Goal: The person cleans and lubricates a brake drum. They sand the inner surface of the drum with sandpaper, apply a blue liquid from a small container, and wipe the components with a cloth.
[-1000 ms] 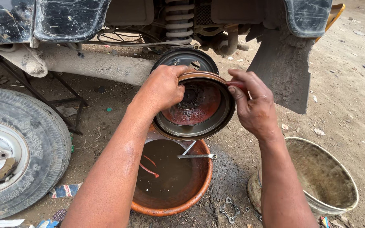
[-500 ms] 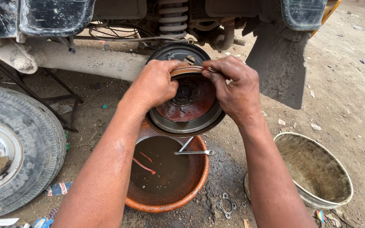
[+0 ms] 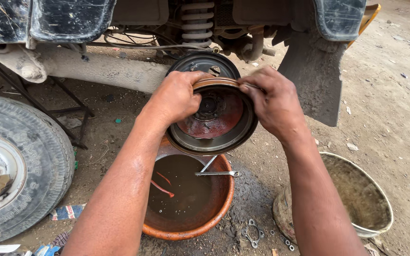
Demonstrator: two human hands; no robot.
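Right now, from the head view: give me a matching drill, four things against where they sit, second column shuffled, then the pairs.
Things:
1. brake drum
2. orange basin
3. spare tyre
4. grey bucket

Places:
A. far left, lying on the dirt
B. lower right, beside the right forearm
C. held up between the left hand and the right hand
D. on the ground right below the drum, with murky liquid and a wrench in it

Pairs: 1-C, 2-D, 3-A, 4-B
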